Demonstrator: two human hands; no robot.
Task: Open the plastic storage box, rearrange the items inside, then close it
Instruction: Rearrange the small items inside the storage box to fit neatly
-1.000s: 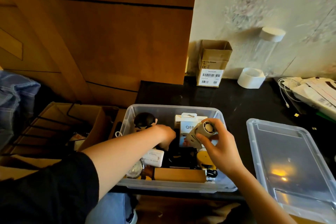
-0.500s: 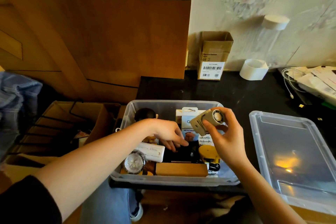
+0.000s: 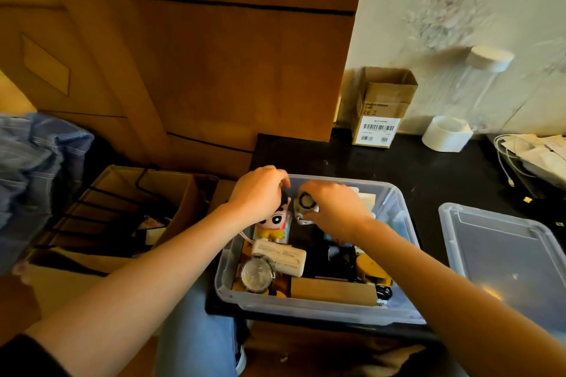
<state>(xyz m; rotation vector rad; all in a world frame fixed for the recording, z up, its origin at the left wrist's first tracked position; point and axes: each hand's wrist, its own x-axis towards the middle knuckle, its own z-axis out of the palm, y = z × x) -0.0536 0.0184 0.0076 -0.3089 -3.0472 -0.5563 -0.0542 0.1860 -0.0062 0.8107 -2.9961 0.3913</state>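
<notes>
Change: both hands have moved to the far left corner of the box; the small fan has gone from above the box middle down to that corner.
Left hand [image 3: 258, 193]: fingers curled over the head of the doll [image 3: 274, 222].
Right hand [image 3: 335, 208]: fingers gripping the small fan [image 3: 304, 206], just right of the doll.
Box [image 3: 318, 309]: open on the table [image 3: 398, 168], holding other small things.
Lid [image 3: 505, 260]: flat on the table, right of the box.
</notes>
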